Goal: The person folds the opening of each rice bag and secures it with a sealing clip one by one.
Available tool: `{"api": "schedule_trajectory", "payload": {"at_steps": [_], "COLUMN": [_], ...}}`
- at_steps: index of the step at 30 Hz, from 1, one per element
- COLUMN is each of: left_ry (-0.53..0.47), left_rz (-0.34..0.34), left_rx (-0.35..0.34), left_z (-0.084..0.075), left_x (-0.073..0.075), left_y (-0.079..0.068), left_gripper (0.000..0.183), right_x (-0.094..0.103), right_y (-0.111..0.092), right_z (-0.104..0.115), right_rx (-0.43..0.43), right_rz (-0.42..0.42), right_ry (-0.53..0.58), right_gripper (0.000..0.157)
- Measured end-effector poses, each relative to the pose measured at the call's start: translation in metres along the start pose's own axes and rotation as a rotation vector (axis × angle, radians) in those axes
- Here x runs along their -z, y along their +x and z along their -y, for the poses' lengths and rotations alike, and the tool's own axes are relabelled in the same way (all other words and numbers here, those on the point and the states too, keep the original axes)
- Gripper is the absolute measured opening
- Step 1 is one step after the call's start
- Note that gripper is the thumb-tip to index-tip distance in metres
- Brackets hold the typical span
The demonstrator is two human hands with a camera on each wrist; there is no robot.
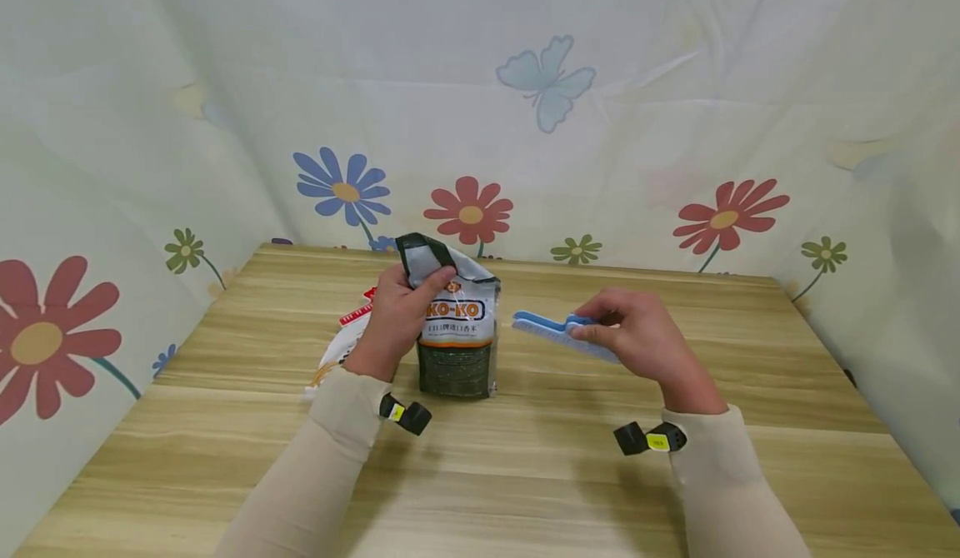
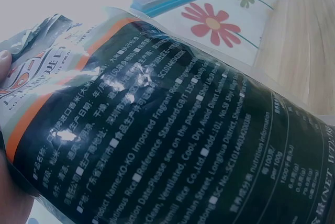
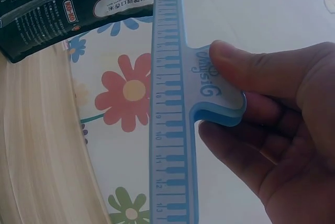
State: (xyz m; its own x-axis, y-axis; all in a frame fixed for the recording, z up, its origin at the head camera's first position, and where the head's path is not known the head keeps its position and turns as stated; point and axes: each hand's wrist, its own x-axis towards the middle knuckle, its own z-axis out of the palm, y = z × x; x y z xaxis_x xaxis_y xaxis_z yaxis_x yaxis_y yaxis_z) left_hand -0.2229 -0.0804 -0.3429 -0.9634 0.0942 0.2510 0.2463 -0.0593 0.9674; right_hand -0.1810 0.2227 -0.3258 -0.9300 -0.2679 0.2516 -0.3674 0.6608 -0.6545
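My left hand [image 1: 396, 318] grips the upper left side of a rice bag [image 1: 459, 366], its thumb across the front near the folded top. The bag is dark green and silver with KO-KO lettering and stands upright, close over the table. To its right, my right hand [image 1: 639, 331] pinches a long blue bag clip [image 1: 546, 333] by its handles. Seen from the right wrist, the clip [image 3: 168, 109] bears a ruler scale and piano keys; its far end overlaps the bag [image 3: 110, 5]. Small print covers the bag [image 2: 157, 124] in the left wrist view.
Behind my left forearm lies a white item [image 1: 347, 337] with a red strip [image 1: 356, 315] and yellowish strings, partly hidden. The wooden table [image 1: 525, 475] ends at a flower-printed cloth backdrop [image 1: 615, 158], which also hangs along both sides.
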Motion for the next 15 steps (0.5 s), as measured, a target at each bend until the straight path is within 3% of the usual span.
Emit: {"api": "schedule_trajectory", "payload": {"at_steps": [15], "left_ry": [0.02], "left_rz": [0.006], "left_rx": [0.023], "left_z": [-0.0011], "left_x": [0.0018], "left_y": [-0.0003], "left_gripper": [0.033], "right_x": [0.0003], "right_y": [0.0053], "right_z": [0.0041], "right_rx": [0.025], "right_rz": [-0.079], "right_ry": [-0.01], "right_gripper": [0.015]}}
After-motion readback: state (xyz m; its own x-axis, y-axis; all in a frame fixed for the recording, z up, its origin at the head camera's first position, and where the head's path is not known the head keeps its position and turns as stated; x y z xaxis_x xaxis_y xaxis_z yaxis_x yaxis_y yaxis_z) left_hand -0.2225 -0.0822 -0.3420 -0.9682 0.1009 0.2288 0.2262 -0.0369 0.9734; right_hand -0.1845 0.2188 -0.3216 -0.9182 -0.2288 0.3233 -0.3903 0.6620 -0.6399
